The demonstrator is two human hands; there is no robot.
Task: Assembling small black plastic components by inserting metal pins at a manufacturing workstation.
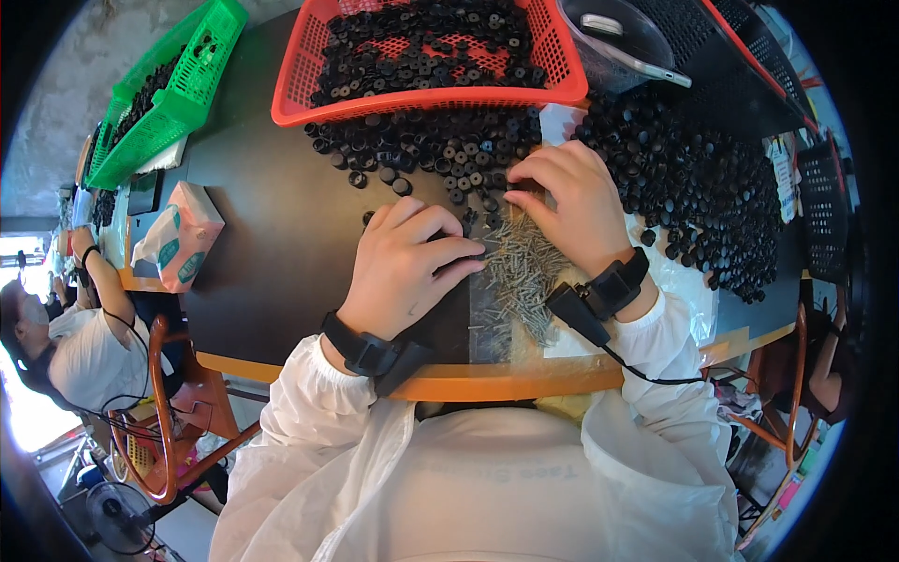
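Note:
My left hand (407,265) has its thumb and forefinger pinched together at the left edge of a pile of thin metal screws (524,272). Whatever lies between those fingertips is too small to make out. Above the far end of the screws, my right hand (576,195) is curled in a pinch beside small round black pieces with centre holes (465,155); its fingertips hide what they may hold. A heap of black domed caps (693,178) spreads to the right of my right hand.
A red basket (431,96) of black pieces stands at the far side. A green basket (192,89) and a tissue box (198,239) are at left. A clear tub (618,70) with a phone (651,70) and black crates (740,84) stand far right. A person (94,347) sits at left.

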